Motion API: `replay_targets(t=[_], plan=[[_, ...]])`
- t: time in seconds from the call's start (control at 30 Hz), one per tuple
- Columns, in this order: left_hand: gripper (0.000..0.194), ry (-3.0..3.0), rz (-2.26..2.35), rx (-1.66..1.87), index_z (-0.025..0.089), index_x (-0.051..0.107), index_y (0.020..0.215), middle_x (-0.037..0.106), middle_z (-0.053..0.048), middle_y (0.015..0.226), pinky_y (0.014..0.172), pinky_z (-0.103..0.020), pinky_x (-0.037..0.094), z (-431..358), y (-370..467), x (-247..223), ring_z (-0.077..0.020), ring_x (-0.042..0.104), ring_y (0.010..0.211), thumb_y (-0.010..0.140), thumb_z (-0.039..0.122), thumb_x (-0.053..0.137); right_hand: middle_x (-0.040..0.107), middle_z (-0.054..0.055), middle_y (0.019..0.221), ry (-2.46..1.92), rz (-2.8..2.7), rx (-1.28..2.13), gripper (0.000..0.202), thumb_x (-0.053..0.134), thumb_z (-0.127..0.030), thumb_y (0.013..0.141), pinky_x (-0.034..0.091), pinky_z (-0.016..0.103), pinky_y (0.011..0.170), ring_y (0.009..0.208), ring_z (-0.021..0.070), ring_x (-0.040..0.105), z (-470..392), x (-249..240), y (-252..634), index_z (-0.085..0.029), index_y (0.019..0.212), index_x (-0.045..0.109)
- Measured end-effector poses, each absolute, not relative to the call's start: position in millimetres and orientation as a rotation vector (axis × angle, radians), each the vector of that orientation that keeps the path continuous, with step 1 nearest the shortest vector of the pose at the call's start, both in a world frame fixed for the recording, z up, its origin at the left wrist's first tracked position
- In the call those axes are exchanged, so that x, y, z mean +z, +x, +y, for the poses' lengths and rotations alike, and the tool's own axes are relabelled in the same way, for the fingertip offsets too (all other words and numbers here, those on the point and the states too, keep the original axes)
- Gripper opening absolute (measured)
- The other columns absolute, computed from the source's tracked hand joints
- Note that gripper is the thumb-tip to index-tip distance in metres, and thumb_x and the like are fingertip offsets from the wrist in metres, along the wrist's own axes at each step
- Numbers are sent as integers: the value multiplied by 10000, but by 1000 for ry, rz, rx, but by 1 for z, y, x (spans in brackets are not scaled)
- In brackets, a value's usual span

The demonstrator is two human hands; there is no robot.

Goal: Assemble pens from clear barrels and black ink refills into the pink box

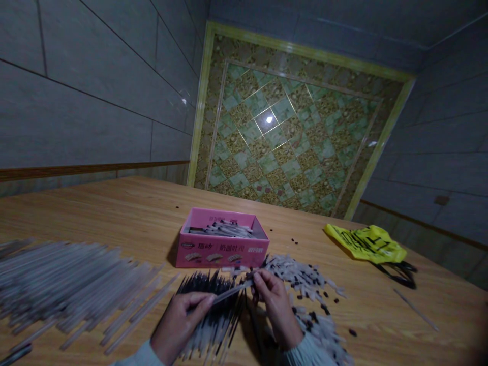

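Observation:
My left hand [183,321] pinches the near end of a thin translucent tube [233,292] between thumb and fingers. At the tube's far end, my right hand [273,300] is closed with thumb and fingertips together; a dark tip shows there, too small to make out. The tube slants up to the right above a heap of thin dark-tipped sticks [208,312]. Just beyond my hands stands an open pink box [221,254] with several slender grey-white sticks [229,229] inside. Beside my right hand lie many small whitish pieces [293,269] mixed with little black ones.
A wide pile of clear tubes [76,284] covers the left of the wooden table [125,213]. At right lie a crumpled yellow bag [366,244] with black straps [398,274] and a single thin stick [416,310]. A dark-ended pen-like object [17,354] lies at the lower left.

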State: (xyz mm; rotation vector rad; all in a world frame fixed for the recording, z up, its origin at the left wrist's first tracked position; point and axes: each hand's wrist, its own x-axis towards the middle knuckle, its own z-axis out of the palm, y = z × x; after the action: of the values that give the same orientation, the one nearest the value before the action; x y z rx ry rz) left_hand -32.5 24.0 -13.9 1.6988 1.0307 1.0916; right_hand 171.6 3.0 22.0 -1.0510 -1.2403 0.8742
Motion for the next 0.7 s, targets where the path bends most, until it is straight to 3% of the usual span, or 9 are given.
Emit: replay_targets(t=[0.17, 0.27, 0.37, 0.47, 0.7], plan=[[343, 1737, 1028, 1067, 168, 738, 897, 755, -61, 841, 792, -331, 482, 24, -33, -15, -248, 658, 843, 771, 420, 542, 540, -19, 568, -1089, -1369, 786, 287, 574, -375, 809, 376, 213, 548, 568, 117, 482, 1, 20, 170, -155, 631, 620], [369, 1726, 1049, 1040, 151, 744, 836, 750, -57, 784, 731, -316, 492, 24, -33, -14, -247, 656, 801, 777, 438, 520, 649, 25, 749, -1101, -1483, 769, 176, 589, -320, 802, 428, 260, 687, 742, 174, 572, 1, 17, 171, -167, 790, 674], [392, 1690, 1063, 1020, 138, 740, 800, 748, -57, 770, 689, -302, 495, 23, -32, -10, -242, 652, 777, 773, 455, 512, 676, 53, 874, -1098, -1563, 730, 199, 636, -288, 763, 437, 294, 756, 836, 208, 590, 1, 17, 176, -178, 926, 670], [349, 1701, 1052, 991, 152, 742, 862, 752, -55, 813, 730, -299, 490, 21, -32, -7, -236, 654, 804, 752, 425, 554, 663, 39, 785, -1126, -1711, 599, 144, 590, -284, 804, 426, 272, 710, 772, 192, 581, -1, 21, 179, -176, 828, 682], [288, 1828, 1125, 1065, 199, 752, 858, 744, -48, 751, 705, -286, 495, 17, -34, -5, -221, 656, 765, 747, 394, 571, 577, 7, 616, -1177, -1763, 581, 263, 564, -368, 795, 371, 246, 584, 612, 158, 504, -5, 22, 174, -148, 700, 674]])
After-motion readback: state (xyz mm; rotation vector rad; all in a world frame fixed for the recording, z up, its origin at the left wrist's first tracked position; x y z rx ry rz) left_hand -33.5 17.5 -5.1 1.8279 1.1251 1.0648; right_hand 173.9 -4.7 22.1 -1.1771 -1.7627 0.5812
